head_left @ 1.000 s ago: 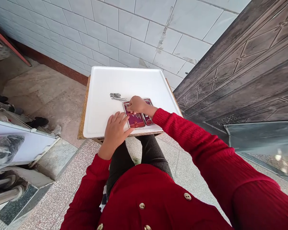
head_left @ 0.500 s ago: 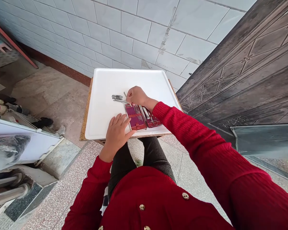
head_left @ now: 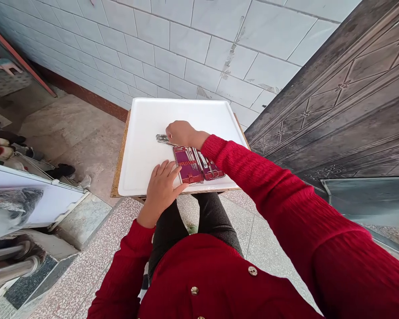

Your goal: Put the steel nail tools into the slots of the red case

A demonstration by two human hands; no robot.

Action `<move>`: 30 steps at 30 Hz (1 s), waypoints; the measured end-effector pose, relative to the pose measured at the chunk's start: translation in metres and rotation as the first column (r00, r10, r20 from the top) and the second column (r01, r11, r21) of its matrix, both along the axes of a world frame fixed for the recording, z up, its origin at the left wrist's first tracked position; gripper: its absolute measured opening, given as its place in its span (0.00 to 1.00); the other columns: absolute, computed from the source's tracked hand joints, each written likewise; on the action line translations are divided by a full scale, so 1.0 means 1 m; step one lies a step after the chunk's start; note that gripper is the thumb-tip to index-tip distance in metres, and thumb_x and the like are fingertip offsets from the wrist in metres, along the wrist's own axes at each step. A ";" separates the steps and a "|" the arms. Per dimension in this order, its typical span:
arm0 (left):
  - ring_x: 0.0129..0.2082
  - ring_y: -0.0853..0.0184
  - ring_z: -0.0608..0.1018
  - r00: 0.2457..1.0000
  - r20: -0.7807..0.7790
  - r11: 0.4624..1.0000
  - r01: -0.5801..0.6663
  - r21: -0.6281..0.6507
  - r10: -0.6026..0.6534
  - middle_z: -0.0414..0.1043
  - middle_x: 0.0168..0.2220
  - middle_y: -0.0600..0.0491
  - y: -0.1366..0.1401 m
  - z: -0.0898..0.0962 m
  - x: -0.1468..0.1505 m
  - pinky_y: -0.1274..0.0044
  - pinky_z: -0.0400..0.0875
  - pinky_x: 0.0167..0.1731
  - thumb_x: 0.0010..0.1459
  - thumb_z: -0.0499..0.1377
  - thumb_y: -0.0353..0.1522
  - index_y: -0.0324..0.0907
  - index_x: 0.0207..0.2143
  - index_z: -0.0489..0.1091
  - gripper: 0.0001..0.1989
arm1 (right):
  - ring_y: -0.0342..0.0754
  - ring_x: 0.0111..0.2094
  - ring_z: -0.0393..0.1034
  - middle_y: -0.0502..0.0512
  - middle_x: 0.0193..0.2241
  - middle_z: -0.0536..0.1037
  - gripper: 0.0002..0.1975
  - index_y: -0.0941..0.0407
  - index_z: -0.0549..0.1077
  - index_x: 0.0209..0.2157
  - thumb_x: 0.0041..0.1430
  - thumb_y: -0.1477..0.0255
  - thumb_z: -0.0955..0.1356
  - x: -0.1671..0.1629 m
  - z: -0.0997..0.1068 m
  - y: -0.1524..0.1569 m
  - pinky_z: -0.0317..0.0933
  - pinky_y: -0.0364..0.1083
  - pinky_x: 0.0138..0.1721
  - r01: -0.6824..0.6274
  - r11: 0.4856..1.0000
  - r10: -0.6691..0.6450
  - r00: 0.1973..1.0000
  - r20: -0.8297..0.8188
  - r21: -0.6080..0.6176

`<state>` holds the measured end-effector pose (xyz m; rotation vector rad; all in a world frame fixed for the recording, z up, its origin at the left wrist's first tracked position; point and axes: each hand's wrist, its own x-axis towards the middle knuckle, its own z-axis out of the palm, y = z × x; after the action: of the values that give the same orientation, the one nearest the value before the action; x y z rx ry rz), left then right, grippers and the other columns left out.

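A purple manicure case [head_left: 186,171] lies opened out near the front edge of a white tray [head_left: 142,168]. Slim metal tools [head_left: 190,156] sit in its left half; small scissors [head_left: 213,173] and a nail clipper [head_left: 205,165] are in the right half. My left hand [head_left: 161,186] rests flat with fingers spread, its thumb on the case's lower left corner. Beyond the case, my right hand [head_left: 182,133] is closed, knuckles up, beside nail clippers [head_left: 161,137] on the tray. Its fingertips are hidden, so whatever they hold cannot be made out.
The tray sits on a small wooden table [head_left: 119,166] against a white tiled wall [head_left: 186,48]. A dark patterned metal door [head_left: 335,102] stands close on the right. To the left are shoes [head_left: 1,148] on a rack and a white cabinet [head_left: 53,195].
My right hand has moved left, closer to the nail clippers, and turned knuckles up. The thin metal tool that stuck out from its fingers is now out of sight. My left hand stays put.
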<state>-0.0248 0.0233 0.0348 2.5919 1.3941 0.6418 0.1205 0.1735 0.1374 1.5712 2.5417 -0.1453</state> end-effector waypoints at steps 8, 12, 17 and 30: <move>0.70 0.46 0.66 1.000 0.015 1.000 0.000 0.001 -0.001 0.69 0.66 0.43 -0.001 0.000 0.000 0.52 0.59 0.69 0.68 0.60 0.45 0.44 0.62 0.70 0.25 | 0.51 0.43 0.77 0.55 0.43 0.85 0.09 0.58 0.84 0.43 0.62 0.72 0.73 0.066 -0.003 -0.017 0.57 0.44 0.35 -0.016 0.998 0.017 1.000 0.023 -0.065; 0.70 0.46 0.66 1.000 0.013 1.000 0.001 -0.005 -0.001 0.69 0.66 0.43 -0.001 0.001 0.000 0.53 0.59 0.69 0.68 0.60 0.45 0.44 0.62 0.70 0.25 | 0.54 0.44 0.77 0.60 0.43 0.85 0.11 0.59 0.84 0.42 0.65 0.75 0.68 0.070 -0.014 -0.020 0.56 0.46 0.36 -0.056 0.998 0.058 0.993 0.104 -0.025; 0.70 0.46 0.66 1.000 0.007 1.000 0.005 -0.003 -0.004 0.69 0.66 0.42 -0.001 0.002 -0.001 0.52 0.59 0.68 0.68 0.60 0.44 0.43 0.62 0.70 0.25 | 0.56 0.46 0.76 0.64 0.46 0.84 0.12 0.60 0.83 0.44 0.64 0.74 0.67 0.064 -0.011 -0.022 0.58 0.47 0.39 -0.098 0.995 0.096 0.986 0.138 0.005; 0.70 0.47 0.66 1.000 -0.007 1.000 0.001 0.002 -0.001 0.69 0.66 0.43 0.000 0.001 -0.001 0.53 0.60 0.68 0.68 0.59 0.45 0.44 0.62 0.70 0.25 | 0.56 0.48 0.76 0.64 0.50 0.83 0.14 0.60 0.82 0.46 0.68 0.76 0.64 0.007 -0.010 -0.011 0.59 0.47 0.40 -0.113 0.990 0.111 0.993 0.027 0.081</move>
<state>-0.0259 0.0235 0.0356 2.5988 1.3944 0.6344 0.1277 0.1624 0.1278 1.4439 2.6419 -0.0095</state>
